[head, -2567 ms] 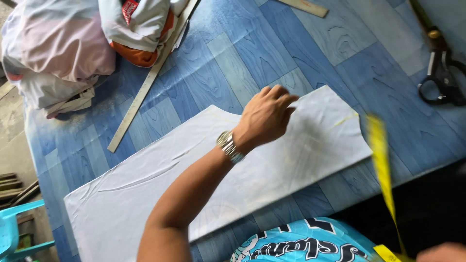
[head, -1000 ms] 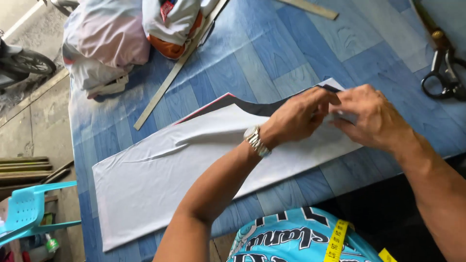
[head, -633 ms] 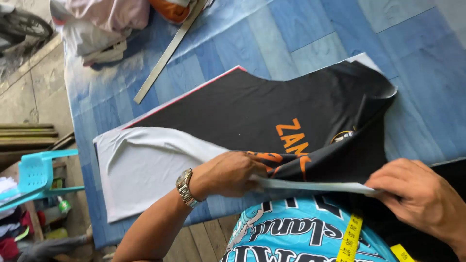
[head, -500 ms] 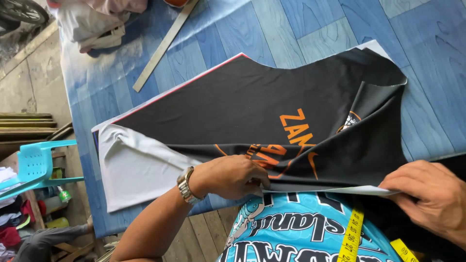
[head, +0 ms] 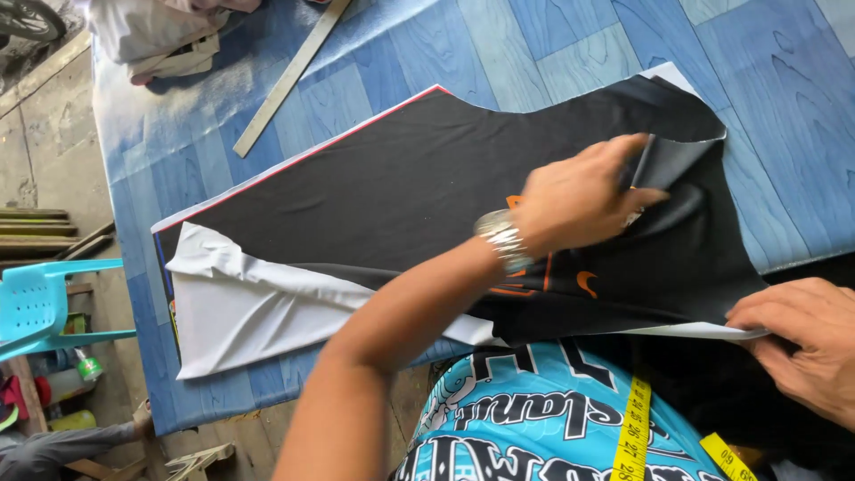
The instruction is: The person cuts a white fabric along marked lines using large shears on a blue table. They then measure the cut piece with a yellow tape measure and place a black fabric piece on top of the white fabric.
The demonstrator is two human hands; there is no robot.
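Observation:
A black fabric piece (head: 392, 178) with orange print and a thin red edge lies spread across the blue table (head: 552, 44). Its white underside (head: 240, 303) shows where the left end is folded back. My left hand (head: 579, 191), with a metal wristwatch, reaches over to the cloth's far right corner and pinches a folded flap there. At the near table edge on the right, my right hand (head: 802, 343) grips the fabric's white hem.
A long metal ruler (head: 289, 76) lies diagonally at the back left, next to white bags (head: 151, 31). A turquoise plastic chair (head: 40, 303) stands on the floor to the left. A yellow tape measure (head: 634, 428) hangs over my blue shirt.
The white side was turned over, so the black printed side now faces up. My left hand went from the near edge up to the far right corner. My right hand stays on the hem.

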